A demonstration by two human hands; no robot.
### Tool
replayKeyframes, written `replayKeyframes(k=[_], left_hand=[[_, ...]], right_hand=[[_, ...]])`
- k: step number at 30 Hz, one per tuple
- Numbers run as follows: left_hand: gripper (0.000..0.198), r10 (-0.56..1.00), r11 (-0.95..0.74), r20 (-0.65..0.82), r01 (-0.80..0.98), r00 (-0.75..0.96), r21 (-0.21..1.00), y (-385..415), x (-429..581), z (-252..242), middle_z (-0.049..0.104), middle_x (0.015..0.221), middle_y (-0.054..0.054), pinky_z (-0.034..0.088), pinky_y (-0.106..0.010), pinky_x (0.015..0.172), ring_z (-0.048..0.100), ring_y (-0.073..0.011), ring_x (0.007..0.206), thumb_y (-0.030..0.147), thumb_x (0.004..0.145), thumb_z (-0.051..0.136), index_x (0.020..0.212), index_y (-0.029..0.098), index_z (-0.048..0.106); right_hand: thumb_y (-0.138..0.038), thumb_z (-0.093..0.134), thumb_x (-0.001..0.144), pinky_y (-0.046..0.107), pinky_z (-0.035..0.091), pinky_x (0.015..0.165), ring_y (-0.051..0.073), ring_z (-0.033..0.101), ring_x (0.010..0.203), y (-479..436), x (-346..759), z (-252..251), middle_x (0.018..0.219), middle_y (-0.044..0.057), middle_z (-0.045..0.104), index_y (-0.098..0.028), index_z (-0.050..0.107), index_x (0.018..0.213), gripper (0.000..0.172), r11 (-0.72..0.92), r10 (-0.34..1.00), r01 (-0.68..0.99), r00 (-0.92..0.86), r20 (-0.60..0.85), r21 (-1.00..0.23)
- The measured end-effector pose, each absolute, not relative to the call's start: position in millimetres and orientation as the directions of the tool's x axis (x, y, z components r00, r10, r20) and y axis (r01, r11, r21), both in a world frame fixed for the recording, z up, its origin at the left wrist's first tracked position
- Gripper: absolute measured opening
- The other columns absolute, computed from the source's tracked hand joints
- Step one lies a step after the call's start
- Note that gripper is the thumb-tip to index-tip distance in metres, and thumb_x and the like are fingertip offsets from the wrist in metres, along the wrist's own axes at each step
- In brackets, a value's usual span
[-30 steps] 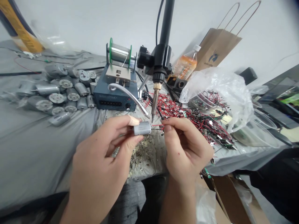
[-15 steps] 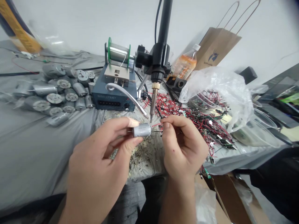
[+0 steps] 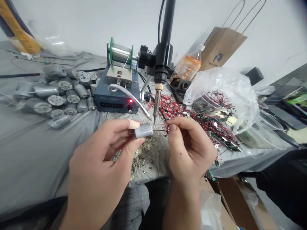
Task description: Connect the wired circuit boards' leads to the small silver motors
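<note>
Between the thumb and fingers of my left hand [image 3: 107, 153] is a small silver electric motor [image 3: 143, 131], lying on its side with one end facing right. My right hand [image 3: 189, 147] pinches a thin red wire [image 3: 161, 124] whose free end reaches left to the tip of the soldering iron [image 3: 156, 107]. The iron hangs tip-down from a black stand, just above and right of the motor. Beside its tip ends the metal solder feed tube [image 3: 134, 99]. A dark wire also runs from near the motor's right end toward my right hand.
Several motors [image 3: 56, 100] are heaped at left. The solder feeder [image 3: 116, 92] carries a solder spool [image 3: 121, 54]. Red and black wires [image 3: 203, 123] pile up at right, near a plastic bag [image 3: 223, 92], a bottle [image 3: 190, 65] and a paper bag [image 3: 222, 48]. Solder debris [image 3: 141, 159] litters the cloth.
The motor has shifted slightly left, away from the iron. The red wire's end is now up at the iron's tip, apart from the motor. A red light on the feeder has come on.
</note>
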State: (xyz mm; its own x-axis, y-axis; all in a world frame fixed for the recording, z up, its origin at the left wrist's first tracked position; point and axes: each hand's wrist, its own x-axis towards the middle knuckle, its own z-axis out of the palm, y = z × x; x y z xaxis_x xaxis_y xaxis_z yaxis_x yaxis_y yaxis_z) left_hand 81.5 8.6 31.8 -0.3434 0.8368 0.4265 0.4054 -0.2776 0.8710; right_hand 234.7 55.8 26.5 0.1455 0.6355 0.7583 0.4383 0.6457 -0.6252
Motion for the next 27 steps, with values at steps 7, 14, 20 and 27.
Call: replayKeyframes(k=[7, 14, 20, 27], left_hand=[[0.028, 0.827, -0.271, 0.432, 0.418, -0.359, 0.867, 8.7, 82.5, 31.2, 0.081, 0.102, 0.021, 0.059, 0.002, 0.085, 0.080, -0.0011, 0.088, 0.019, 0.092, 0.079, 0.109, 0.041, 0.074], [0.024, 0.828, -0.275, 0.437, 0.425, -0.350, 0.862, 9.6, 85.0, 33.1, 0.082, 0.101, 0.018, 0.061, 0.000, 0.082, 0.081, -0.0038, 0.086, 0.020, 0.092, 0.081, 0.106, 0.038, 0.075], [0.023, 0.818, -0.272, 0.430, 0.401, -0.382, 0.875, 9.7, 86.1, 35.3, 0.083, 0.102, 0.014, 0.068, -0.010, 0.083, 0.083, -0.0092, 0.087, 0.020, 0.093, 0.079, 0.108, 0.036, 0.076], [0.025, 0.826, -0.289, 0.433, 0.390, -0.360, 0.874, 9.4, 85.5, 32.3, 0.082, 0.102, 0.018, 0.062, -0.002, 0.085, 0.081, -0.0042, 0.088, 0.021, 0.091, 0.083, 0.108, 0.039, 0.075]], right_hand=[[-0.009, 0.065, 0.097, 0.026, 0.048, 0.059, 0.011, 0.060, 0.067, 56.9, 236.0, 27.0, 0.083, -0.002, 0.070, -0.023, 0.077, 0.099, 0.019, 0.673, 0.588, 0.436, 0.175, 0.790, -0.597], [-0.008, 0.065, 0.098, 0.023, 0.047, 0.061, 0.008, 0.058, 0.068, 55.5, 236.1, 27.9, 0.083, -0.005, 0.069, -0.022, 0.077, 0.100, 0.019, 0.671, 0.607, 0.425, 0.156, 0.779, -0.608], [-0.009, 0.065, 0.099, 0.023, 0.048, 0.061, 0.008, 0.057, 0.068, 54.7, 235.8, 27.5, 0.082, -0.005, 0.068, -0.023, 0.077, 0.101, 0.019, 0.678, 0.608, 0.419, 0.143, 0.781, -0.604], [-0.011, 0.065, 0.100, 0.024, 0.048, 0.062, 0.009, 0.059, 0.071, 53.7, 235.3, 26.2, 0.085, -0.004, 0.070, -0.025, 0.077, 0.102, 0.019, 0.667, 0.615, 0.439, 0.134, 0.777, -0.602]])
